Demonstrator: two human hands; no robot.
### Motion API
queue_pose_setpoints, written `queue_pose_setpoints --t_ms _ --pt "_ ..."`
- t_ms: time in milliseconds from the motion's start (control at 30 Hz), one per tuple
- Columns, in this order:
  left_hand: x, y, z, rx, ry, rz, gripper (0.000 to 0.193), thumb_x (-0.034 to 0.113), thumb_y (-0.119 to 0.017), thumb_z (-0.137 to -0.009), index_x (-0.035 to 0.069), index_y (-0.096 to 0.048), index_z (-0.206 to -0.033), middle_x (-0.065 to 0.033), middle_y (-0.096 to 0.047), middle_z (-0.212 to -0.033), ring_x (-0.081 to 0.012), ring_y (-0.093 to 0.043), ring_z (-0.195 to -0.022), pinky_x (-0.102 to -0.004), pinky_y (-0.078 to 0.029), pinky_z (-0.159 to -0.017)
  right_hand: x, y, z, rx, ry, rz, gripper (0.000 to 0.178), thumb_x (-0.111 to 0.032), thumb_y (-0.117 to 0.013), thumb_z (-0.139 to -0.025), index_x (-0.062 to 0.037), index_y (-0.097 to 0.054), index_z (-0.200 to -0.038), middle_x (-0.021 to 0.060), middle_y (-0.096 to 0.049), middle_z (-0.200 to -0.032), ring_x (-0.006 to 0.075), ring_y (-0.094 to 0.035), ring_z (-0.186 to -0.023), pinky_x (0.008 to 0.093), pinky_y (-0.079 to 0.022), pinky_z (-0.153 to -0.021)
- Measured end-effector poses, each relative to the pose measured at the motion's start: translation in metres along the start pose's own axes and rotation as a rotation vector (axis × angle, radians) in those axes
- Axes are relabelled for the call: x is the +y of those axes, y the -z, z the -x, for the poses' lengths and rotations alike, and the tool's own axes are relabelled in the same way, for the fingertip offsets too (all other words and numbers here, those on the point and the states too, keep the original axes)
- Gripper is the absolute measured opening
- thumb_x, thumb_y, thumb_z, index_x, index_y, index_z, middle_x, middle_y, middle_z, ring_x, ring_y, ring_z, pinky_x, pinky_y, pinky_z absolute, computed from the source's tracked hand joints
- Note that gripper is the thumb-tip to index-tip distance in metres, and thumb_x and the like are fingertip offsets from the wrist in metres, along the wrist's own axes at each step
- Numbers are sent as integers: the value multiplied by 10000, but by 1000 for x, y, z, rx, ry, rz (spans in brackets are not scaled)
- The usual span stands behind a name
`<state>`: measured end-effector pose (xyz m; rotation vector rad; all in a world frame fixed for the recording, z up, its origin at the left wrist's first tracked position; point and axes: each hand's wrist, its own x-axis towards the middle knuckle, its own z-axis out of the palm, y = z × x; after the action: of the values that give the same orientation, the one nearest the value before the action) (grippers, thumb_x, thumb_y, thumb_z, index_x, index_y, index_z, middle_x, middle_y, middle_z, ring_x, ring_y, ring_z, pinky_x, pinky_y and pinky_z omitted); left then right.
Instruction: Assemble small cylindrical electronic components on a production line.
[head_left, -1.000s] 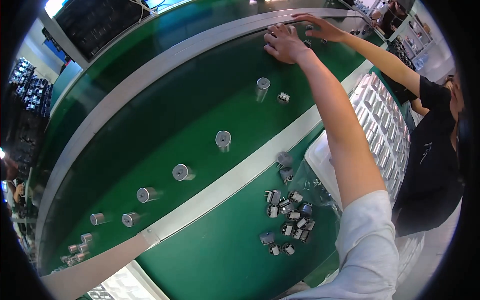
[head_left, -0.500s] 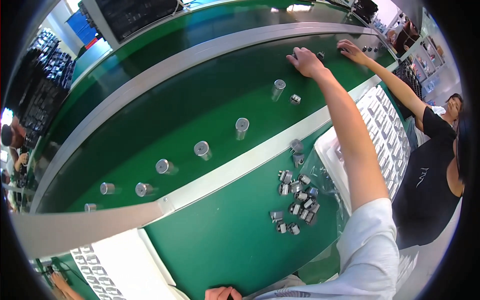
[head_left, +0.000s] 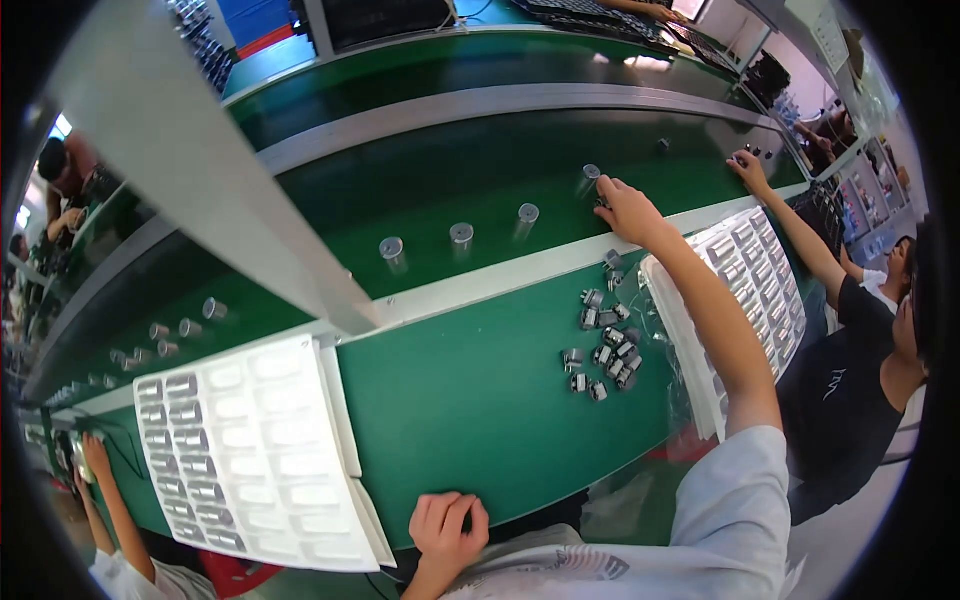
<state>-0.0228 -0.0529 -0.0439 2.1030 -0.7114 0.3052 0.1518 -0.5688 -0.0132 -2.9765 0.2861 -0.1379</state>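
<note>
My right hand [head_left: 632,214] reaches over the green belt, with its thumb and fingers closed around a small grey-and-black part [head_left: 601,202], mostly hidden under the fingertips. Just beyond them stands a silver metal cylinder [head_left: 590,176]; more cylinders, such as this cylinder [head_left: 461,236], stand in a row to the left. My left hand [head_left: 450,528] rests at the near edge of the green table, fingers curled in, with nothing visible in it. Between the hands, a loose cluster of small grey-and-black parts [head_left: 606,345] lies on the table.
A white moulded tray [head_left: 265,440] with silver parts in some pockets lies at left. Another filled white tray [head_left: 690,345] sits under my right forearm, beside clear plastic film. A grey post [head_left: 235,180] rises at left. A co-worker's hand [head_left: 748,170] is over the belt at far right.
My right hand has come nearer, from farther up the belt to the small part beside the cylinder. The view has swung left, showing more of the left tray and my left hand.
</note>
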Motion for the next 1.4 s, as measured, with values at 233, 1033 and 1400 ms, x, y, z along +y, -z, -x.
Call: queue_pose_setpoints --t_ms 233,1033,1400 --pt "-5 9 3 34 -14 20 170 -29 -756 -711 61 -687 -838 -88 -630 -850 -287 -607 -724 -365 -493 -611 -43 31 5 81 156 -212 247 -78 -677 -935 -16 -470 -1055 238 -650 -896 463 -645 -879 465 -503 -748" --pt "2 49 17 21 4 397 162 -51 -753 -766 25 -694 -897 -117 -672 -900 -310 -655 -816 -381 -529 -715 -146 -12 136 417 74 -262 526 -319 -658 -987 -74 -536 -1436 250 -428 -1540 434 -384 -1419 509 -304 -1190" --pt "-6 21 -17 -32 146 299 271 25 -732 -833 14 -660 -1095 -155 -658 -1110 -338 -647 -982 -401 -535 -807 -168 -29 151 289 88 -164 471 -385 -620 -995 -52 -668 -1324 218 -585 -1429 412 -525 -1338 532 -333 -1192"
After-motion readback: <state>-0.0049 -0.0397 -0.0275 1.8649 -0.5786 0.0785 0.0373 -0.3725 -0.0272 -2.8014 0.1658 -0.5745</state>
